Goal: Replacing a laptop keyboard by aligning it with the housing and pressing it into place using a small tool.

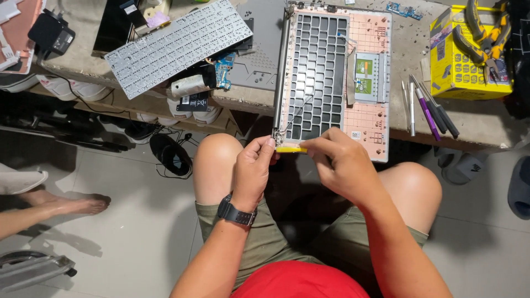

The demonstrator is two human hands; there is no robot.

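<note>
tool (291, 148): small, flat, yellow; lies level, pinched at both ends, at the case's near corner
case (369, 118): pink laptop shell, opened up, bare key grid and trackpad board showing; flat, near end overhanging the surface edge

Hands at work: two, a left hand (251, 174) with a black wristwatch (236, 212) and a right hand (342, 165), both pinching one small flat yellow plastic tool (291, 149).
Opened pink laptop palmrest shells with empty grey key frame: one (331, 77) on the bench.
Loose silver-backed keyboard panels: one (179, 45).
Small blue circuit boards: two, one (223, 70) under the keyboard, one (403, 9) at the far edge.
Slim hand tools lying side by side: about five (428, 107); exact count unclear.
Yellow cardboard boxes: one (464, 58).
Yellow-handled pliers: one (486, 33).
Bare feet of another person: one (72, 204).
</note>
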